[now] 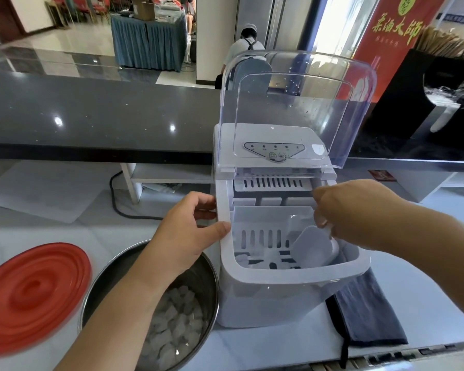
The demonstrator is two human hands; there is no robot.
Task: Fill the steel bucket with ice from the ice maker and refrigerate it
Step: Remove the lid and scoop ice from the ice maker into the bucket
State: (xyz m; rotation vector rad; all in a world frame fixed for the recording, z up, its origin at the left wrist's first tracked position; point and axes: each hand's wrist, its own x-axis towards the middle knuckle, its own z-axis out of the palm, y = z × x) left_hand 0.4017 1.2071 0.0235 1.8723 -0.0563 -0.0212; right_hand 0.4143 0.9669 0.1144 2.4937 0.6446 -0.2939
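The white ice maker (268,293) stands on the counter with its clear lid (298,108) raised. My left hand (188,228) grips the machine's left rim, thumb on the inside edge. My right hand (359,212) reaches into the basket and holds the handle of a white plastic scoop (315,249), its mouth pointing down toward a few ice pieces at the bottom. The steel bucket (206,279) sits just left of the machine, partly under my left forearm, with ice cubes (177,325) in it.
A red round lid (32,295) lies to the bucket's left. A dark folded cloth (367,314) lies under the machine's right side. A black cable (115,199) runs behind. A black counter (99,113) and a straw holder (423,95) stand beyond; a person sits far back.
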